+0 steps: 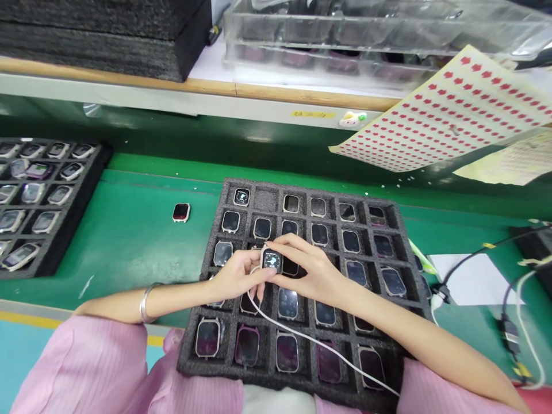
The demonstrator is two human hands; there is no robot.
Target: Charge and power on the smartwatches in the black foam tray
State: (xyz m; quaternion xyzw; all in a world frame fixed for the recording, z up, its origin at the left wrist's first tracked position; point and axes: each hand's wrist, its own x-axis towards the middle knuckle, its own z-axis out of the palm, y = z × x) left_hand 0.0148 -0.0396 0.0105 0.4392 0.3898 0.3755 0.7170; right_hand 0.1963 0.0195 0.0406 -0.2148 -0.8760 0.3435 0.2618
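Left hand (237, 277) curled, right hand (318, 271) half-open — both gripping watch (272, 261)

Illumination is bright and diffuse. The green back panel (215, 135) beneath the shelf (259, 104) is darker, with faint glare. The clear plastic tray (328, 29) shows pale highlights. Wide-angle distortion stretches the lower corners; fine detail is soft.

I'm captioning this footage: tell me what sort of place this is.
Probably an electronics factory workbench: a foam tray of smartwatches, a sheet of red arrow stickers and a green worktop.
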